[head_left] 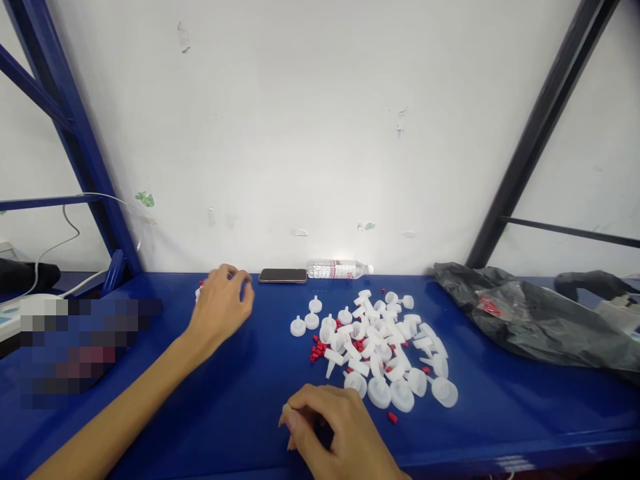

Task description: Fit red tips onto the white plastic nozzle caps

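My left hand [220, 305] reaches over the far left of the blue table, fingers bent and the thumb apart from them. Beside its outer edge, mostly hidden behind it, lies a white piece with red on it [198, 292]. My right hand [337, 430] is near the front edge, thumb and forefinger tips pressed together; whether anything small is between them I cannot make out. Beyond it spreads a heap of white plastic spout caps [380, 333], mixed with small red tips [319, 350]. Several white spout caps [298, 326] stand upright at the heap's left.
A phone [283, 275] and a clear plastic bottle [340, 269] lie along the wall. On the right is a black plastic bag [530, 327] with a small clear bag of red pieces [493, 305]. A power strip [30, 313] is at the left, between blue rack posts [85, 133].
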`<action>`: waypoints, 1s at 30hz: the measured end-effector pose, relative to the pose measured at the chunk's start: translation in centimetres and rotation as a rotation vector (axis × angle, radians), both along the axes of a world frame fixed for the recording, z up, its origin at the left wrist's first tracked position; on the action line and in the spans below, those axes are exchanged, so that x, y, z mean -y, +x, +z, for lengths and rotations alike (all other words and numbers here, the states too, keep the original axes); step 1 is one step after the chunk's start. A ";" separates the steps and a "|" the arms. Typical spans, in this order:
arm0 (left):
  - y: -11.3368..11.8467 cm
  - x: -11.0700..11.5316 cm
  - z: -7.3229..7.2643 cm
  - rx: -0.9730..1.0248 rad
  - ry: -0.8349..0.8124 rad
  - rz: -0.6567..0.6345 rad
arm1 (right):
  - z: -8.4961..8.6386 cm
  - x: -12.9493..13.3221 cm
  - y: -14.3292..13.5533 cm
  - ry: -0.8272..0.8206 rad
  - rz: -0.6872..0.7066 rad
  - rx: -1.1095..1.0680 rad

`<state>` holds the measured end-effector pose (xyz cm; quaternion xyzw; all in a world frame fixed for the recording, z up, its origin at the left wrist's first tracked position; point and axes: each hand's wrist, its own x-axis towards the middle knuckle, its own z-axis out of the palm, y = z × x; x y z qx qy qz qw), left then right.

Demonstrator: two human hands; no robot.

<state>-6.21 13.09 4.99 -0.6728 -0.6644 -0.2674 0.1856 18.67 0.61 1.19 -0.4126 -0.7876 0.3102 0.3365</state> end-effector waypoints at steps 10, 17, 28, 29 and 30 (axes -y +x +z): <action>6.5 2.0 -0.7 0.316 -0.359 -0.443 | -0.9 -0.3 -0.2 0.128 0.013 -0.113; 5.8 5.4 2.2 0.727 -0.289 -0.398 | -0.8 0.1 -0.3 0.260 -0.189 -0.286; 9.1 9.9 2.4 1.173 -0.635 -0.799 | -0.5 -0.1 -0.3 0.252 -0.280 -0.369; 9.1 9.8 2.5 1.149 -0.631 -0.794 | -0.5 -0.1 -0.3 0.253 -0.286 -0.370; 9.1 9.6 2.4 1.135 -0.633 -0.789 | -0.5 -0.1 -0.3 0.254 -0.299 -0.375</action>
